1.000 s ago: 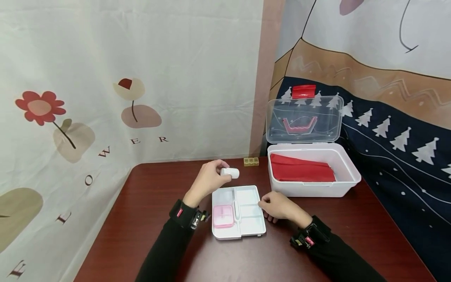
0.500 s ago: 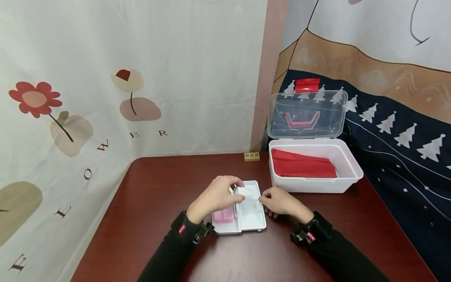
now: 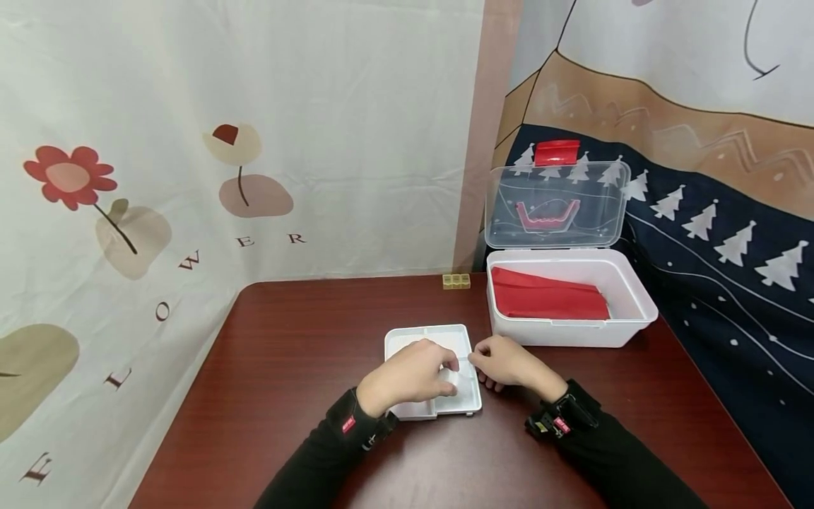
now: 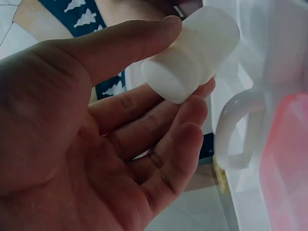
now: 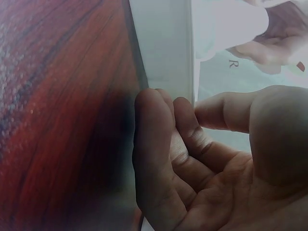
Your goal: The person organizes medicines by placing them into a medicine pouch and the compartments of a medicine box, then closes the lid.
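Observation:
My left hand [image 3: 407,375] is over the white compartment box [image 3: 403,337]. It pinches a small white bottle [image 4: 211,43] between thumb and fingers, as the left wrist view shows; from the head view the hand mostly covers it. In the left wrist view the bottle tilts near a white loop-shaped handle [image 4: 238,127] and a translucent pink insert [image 4: 288,163]. At the box's right side, my right hand [image 3: 509,364] grips its edge. In the right wrist view the right thumb lies at the rim, with curled fingers [image 5: 154,125] against the outer wall.
A larger white bin [image 3: 553,332] holding red cloth [image 3: 547,297] stands at the back right, its clear lid [image 3: 556,191] raised. By the back edge of the brown table [image 3: 305,332] lies a small yellow translucent block [image 3: 456,281]. Fabric backdrops [image 3: 356,141] stand behind.
My left hand has brought the white bottle from behind the compartment box, toward me and right, to above its right half. The right hand has kept its hold on the box edge.

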`<state>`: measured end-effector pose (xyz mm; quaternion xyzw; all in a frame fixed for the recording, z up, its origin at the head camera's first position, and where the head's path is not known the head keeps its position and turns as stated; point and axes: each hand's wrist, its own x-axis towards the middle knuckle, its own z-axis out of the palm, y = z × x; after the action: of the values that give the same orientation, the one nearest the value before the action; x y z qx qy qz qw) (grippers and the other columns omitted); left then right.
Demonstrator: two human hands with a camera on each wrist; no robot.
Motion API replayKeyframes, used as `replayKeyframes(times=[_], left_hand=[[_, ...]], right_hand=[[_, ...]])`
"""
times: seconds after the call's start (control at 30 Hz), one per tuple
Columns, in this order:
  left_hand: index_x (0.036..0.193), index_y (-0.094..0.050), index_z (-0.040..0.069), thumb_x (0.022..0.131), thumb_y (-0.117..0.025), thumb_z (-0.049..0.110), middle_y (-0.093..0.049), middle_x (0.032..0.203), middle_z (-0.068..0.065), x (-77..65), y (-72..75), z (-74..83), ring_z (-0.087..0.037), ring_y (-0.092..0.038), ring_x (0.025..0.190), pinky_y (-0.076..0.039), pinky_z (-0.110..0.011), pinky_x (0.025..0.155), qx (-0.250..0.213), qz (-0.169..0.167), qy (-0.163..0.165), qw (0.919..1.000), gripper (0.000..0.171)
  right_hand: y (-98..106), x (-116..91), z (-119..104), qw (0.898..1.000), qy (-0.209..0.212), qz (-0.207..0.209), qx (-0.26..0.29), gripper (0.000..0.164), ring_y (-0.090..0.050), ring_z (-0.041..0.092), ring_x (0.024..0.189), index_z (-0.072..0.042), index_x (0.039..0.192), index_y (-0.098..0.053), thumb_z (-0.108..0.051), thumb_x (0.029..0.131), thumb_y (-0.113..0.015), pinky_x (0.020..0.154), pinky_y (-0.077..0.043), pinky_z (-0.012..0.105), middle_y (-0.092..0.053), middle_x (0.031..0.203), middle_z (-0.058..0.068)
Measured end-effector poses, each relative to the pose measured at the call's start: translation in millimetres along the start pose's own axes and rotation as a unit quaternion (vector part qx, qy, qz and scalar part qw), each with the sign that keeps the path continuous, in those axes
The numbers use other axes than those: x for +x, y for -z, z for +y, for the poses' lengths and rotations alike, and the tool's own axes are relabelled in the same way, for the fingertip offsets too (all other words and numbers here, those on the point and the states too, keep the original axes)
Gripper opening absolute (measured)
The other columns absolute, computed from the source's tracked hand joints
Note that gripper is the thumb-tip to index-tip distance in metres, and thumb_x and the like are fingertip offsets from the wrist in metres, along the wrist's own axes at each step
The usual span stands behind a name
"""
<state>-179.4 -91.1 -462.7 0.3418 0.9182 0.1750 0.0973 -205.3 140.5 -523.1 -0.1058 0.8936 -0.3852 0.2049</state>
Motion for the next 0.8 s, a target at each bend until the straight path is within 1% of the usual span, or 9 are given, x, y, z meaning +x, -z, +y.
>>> replayKeyframes(times=[0.13,0.2,0.3,0.47,0.53,0.6,0.67,0.8], left_hand=[[0.107,-0.082,0.02,0.088,-0.092,0.033,-0.078,0.097,0.009,1.1,-6.0,2.9,-0.006,-0.065,0.088,-0.055,-0.025,0.084,0.024,-0.014,0.002,0.9996,0.025],[0.109,-0.082,0.02,0.088,-0.092,0.034,-0.079,0.098,0.008,1.0,-7.3,5.4,-0.007,-0.066,0.089,-0.056,-0.026,0.083,0.037,-0.017,0.002,0.9992,0.027],[0.108,-0.082,0.021,0.088,-0.093,0.034,-0.078,0.095,0.007,-0.1,-7.9,10.6,-0.007,-0.065,0.086,-0.055,-0.026,0.08,0.053,-0.02,0.004,0.9984,0.027],[0.1,-0.08,0.021,0.086,-0.093,0.029,-0.071,0.083,0.009,-2.4,-10.0,18.8,-0.007,-0.058,0.077,-0.05,-0.025,0.07,0.075,-0.027,0.01,0.9968,0.021],[0.099,-0.08,0.02,0.086,-0.092,0.029,-0.07,0.082,0.009,-2.9,-12.7,19.7,-0.008,-0.055,0.075,-0.047,-0.025,0.068,0.083,-0.028,0.01,0.9961,0.02],[0.098,-0.08,0.019,0.085,-0.093,0.029,-0.071,0.084,0.009,-3.1,-14.5,20.2,-0.007,-0.057,0.076,-0.048,-0.024,0.069,0.093,-0.024,0.008,0.9954,0.021],[0.098,-0.081,0.019,0.085,-0.093,0.031,-0.074,0.088,0.009,-3.3,-16.4,19.3,-0.008,-0.06,0.08,-0.051,-0.024,0.071,0.104,-0.021,0.005,0.9944,0.021],[0.104,-0.084,0.019,0.087,-0.092,0.034,-0.079,0.1,0.008,-3.8,-15.9,17.0,-0.01,-0.069,0.093,-0.057,-0.025,0.081,0.112,-0.026,0.0,0.9933,0.024]], right_hand=[[0,0,0,1.0,0.0,0.001,-0.001,0.034,-0.066,0.016,0.053,-0.009,0.073,-0.067,-0.021,0.103,-0.059,0.051,-0.059,0.032,-0.068,0.067,0.004],[0,0,-1,1.0,0.001,0.002,-0.001,0.034,-0.066,0.015,0.053,-0.01,0.073,-0.067,-0.021,0.103,-0.059,0.051,-0.059,0.032,-0.068,0.067,0.003],[0,0,-1,1.0,0.002,0.001,-0.002,0.034,-0.066,0.015,0.052,-0.01,0.073,-0.067,-0.021,0.104,-0.058,0.051,-0.059,0.032,-0.068,0.067,0.003],[1,-1,-2,1.0,0.007,0.0,-0.003,0.034,-0.065,0.015,0.052,-0.009,0.073,-0.067,-0.021,0.104,-0.059,0.051,-0.059,0.032,-0.068,0.067,0.004],[2,-1,-2,1.0,0.005,0.0,-0.002,0.034,-0.065,0.015,0.052,-0.009,0.073,-0.067,-0.02,0.104,-0.059,0.051,-0.059,0.032,-0.068,0.067,0.004],[2,-1,-2,1.0,0.005,0.001,-0.003,0.034,-0.065,0.015,0.051,-0.009,0.073,-0.067,-0.02,0.103,-0.059,0.051,-0.059,0.032,-0.068,0.067,0.004],[2,-1,-2,1.0,0.004,0.001,-0.004,0.034,-0.065,0.015,0.051,-0.009,0.073,-0.067,-0.02,0.103,-0.059,0.051,-0.059,0.032,-0.068,0.067,0.004],[1,0,-1,1.0,0.0,0.003,-0.006,0.034,-0.066,0.015,0.052,-0.009,0.073,-0.067,-0.021,0.104,-0.059,0.052,-0.059,0.032,-0.068,0.067,0.004]])
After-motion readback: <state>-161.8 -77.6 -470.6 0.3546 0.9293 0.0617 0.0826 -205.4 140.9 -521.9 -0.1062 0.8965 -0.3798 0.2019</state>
